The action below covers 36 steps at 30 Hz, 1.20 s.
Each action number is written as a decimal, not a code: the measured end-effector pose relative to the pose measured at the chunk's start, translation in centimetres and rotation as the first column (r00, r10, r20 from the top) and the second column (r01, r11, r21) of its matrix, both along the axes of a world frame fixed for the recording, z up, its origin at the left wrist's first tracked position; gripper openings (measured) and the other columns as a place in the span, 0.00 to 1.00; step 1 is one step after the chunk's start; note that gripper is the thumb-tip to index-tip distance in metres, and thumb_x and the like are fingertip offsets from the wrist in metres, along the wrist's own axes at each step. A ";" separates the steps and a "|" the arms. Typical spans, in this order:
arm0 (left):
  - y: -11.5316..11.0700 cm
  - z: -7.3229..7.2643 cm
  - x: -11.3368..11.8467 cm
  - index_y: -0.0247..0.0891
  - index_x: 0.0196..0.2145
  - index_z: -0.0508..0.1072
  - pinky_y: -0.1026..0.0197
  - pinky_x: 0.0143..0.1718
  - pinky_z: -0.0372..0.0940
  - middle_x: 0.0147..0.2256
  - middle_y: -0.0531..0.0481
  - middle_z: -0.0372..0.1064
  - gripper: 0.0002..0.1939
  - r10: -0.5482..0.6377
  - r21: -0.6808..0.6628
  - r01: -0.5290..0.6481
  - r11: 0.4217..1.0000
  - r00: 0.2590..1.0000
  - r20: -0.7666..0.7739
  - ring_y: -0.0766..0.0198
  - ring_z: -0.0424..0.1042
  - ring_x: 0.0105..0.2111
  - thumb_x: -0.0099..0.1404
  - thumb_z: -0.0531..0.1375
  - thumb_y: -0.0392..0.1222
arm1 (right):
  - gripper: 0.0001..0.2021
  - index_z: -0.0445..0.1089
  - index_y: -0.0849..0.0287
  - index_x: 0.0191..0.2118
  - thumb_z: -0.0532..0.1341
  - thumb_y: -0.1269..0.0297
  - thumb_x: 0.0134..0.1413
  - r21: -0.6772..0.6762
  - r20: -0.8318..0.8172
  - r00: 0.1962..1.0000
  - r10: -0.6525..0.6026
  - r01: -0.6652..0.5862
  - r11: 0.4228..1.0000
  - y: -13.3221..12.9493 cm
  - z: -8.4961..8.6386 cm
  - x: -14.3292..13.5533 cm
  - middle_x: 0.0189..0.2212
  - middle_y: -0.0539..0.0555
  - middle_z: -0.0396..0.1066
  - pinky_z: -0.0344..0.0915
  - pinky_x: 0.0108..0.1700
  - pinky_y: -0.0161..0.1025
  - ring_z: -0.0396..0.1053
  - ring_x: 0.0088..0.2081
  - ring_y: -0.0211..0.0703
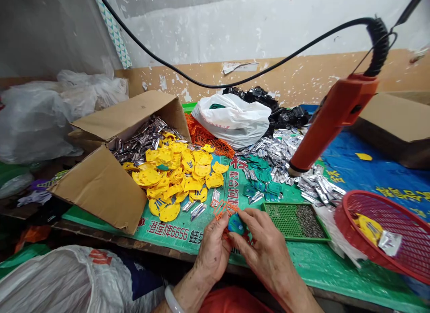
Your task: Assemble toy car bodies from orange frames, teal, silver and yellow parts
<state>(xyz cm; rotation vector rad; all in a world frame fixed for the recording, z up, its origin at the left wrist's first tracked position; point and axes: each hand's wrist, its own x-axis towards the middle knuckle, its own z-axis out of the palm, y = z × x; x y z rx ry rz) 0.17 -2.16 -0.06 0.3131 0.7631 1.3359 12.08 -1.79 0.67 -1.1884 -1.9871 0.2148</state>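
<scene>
Near the table's front edge, my left hand [215,245] is closed, with an orange openwork plastic piece [222,210] standing out above its thumb. My right hand [264,241] comes in from the other side, thumb and fingers closed around a small rounded teal plastic piece [236,224]. The two pieces are close together between my hands; whether they are joined I cannot tell. Just beyond lie yellow plastic pieces [168,212] in a heap, a few silvery parts [198,210] and loose teal pieces [258,187].
An orange electric screwdriver [334,124] hangs by its black cable at the right. Below it sit a green tray [278,214] of small screws and a red basket [379,205]. A tipped cardboard box [104,187] stands left; a white bag [231,118] lies behind.
</scene>
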 end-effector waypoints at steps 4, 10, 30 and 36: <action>-0.1 -0.2 0.0 0.37 0.35 0.79 0.68 0.31 0.65 0.36 0.50 0.76 0.10 0.031 -0.019 -0.031 0.999 0.999 0.008 0.67 0.71 0.31 0.55 0.68 0.43 | 0.16 0.66 0.59 0.49 0.62 0.67 0.54 -0.044 -0.015 1.000 0.026 -0.027 0.999 0.2 0.2 0.2 0.40 0.57 0.69 0.70 0.38 0.43 0.67 0.39 0.46; 0.0 -0.2 0.0 0.36 0.36 0.79 0.67 0.34 0.65 0.35 0.50 0.76 0.10 0.045 0.012 -0.045 0.999 0.998 0.034 0.67 0.71 0.33 0.56 0.67 0.41 | 0.16 0.66 0.60 0.49 0.62 0.66 0.53 -0.038 0.004 1.000 -0.001 0.001 0.999 0.3 0.1 0.1 0.41 0.58 0.70 0.71 0.39 0.45 0.68 0.40 0.47; 0.0 -0.1 0.0 0.36 0.35 0.79 0.66 0.34 0.67 0.35 0.50 0.76 0.09 0.009 0.053 -0.013 0.999 0.997 0.076 0.67 0.72 0.31 0.55 0.67 0.37 | 0.14 0.69 0.60 0.45 0.63 0.69 0.51 -0.135 -0.149 0.988 0.044 -0.065 0.989 0.5 0.3 0.0 0.41 0.57 0.70 0.72 0.34 0.38 0.71 0.37 0.43; -0.2 0.0 -0.1 0.35 0.39 0.78 0.65 0.38 0.66 0.37 0.48 0.76 0.11 -0.021 0.069 0.019 0.997 1.000 0.024 0.66 0.71 0.34 0.55 0.65 0.34 | 0.16 0.67 0.61 0.48 0.62 0.68 0.53 -0.070 -0.098 0.995 0.013 -0.020 0.997 0.2 -0.3 -0.2 0.42 0.59 0.69 0.73 0.35 0.39 0.72 0.40 0.46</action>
